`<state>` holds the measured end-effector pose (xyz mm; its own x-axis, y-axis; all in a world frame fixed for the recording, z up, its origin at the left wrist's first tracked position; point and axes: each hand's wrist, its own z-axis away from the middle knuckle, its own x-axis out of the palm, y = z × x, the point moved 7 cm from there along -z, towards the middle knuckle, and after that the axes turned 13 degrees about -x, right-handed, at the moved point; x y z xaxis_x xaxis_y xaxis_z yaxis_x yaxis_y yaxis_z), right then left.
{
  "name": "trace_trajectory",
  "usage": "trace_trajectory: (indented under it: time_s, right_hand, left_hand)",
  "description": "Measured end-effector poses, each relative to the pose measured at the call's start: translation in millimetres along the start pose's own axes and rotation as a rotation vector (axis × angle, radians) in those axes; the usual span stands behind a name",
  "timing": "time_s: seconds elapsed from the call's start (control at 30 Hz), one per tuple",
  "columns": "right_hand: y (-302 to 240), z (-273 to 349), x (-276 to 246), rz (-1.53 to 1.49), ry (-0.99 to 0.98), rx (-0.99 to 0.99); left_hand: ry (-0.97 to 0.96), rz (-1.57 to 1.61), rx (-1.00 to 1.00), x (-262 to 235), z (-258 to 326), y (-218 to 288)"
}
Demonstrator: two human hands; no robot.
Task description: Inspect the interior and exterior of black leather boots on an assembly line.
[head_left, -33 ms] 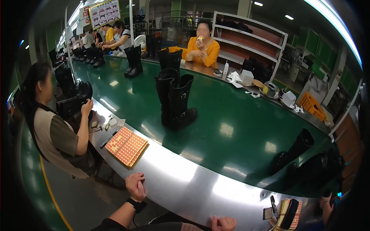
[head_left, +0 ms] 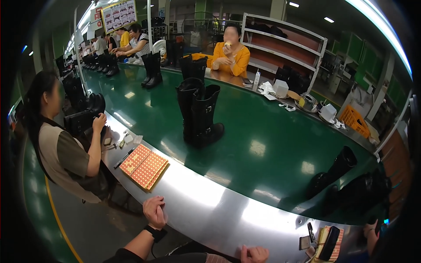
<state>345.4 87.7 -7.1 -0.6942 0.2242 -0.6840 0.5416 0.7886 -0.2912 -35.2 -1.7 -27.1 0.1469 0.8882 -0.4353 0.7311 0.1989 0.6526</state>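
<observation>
Steel ledge (head_left: 206,206) beside green belt (head_left: 272,144)

A long green conveyor belt (head_left: 272,144) with a steel worktop (head_left: 210,206) edge curves away from me toward eleven o'clock. At one o'clock stands a white shelving rack (head_left: 285,48). Ceiling strip lights (head_left: 328,19) glare off the belt, and a green floor (head_left: 33,193) with a yellow line lies at eight o'clock.

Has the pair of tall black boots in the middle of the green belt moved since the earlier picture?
No. The boots stand at the same place on the green belt, level with the orange patterned box on the steel edge as before.
</observation>
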Motion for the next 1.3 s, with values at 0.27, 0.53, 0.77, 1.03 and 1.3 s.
trace_trajectory:
  time_s: [0.27,0.53,0.77,1.03,1.3]
  right_hand:
    - [1.0,4.5,3.7,0.047,0.014,-0.031]
    - [0.9,6.3,4.2,0.056,0.021,-0.041]
    - [-0.4,4.3,2.5,0.06,0.056,-0.06]
    - [-0.1,3.7,2.0,0.069,0.055,-0.063]
    - [0.8,5.0,3.6,0.058,0.061,-0.066]
  left_hand:
    - [-0.024,0.017,-0.023,0.5,0.1,-0.2]
    - [-0.014,0.025,-0.023,-1.0,0.2,1.1]
    - [-0.015,0.03,-0.022,-0.5,1.1,-0.9]
    - [-0.012,0.014,-0.005,-0.2,0.1,0.4]
    - [-0.018,0.013,-0.003,0.3,0.2,0.3]
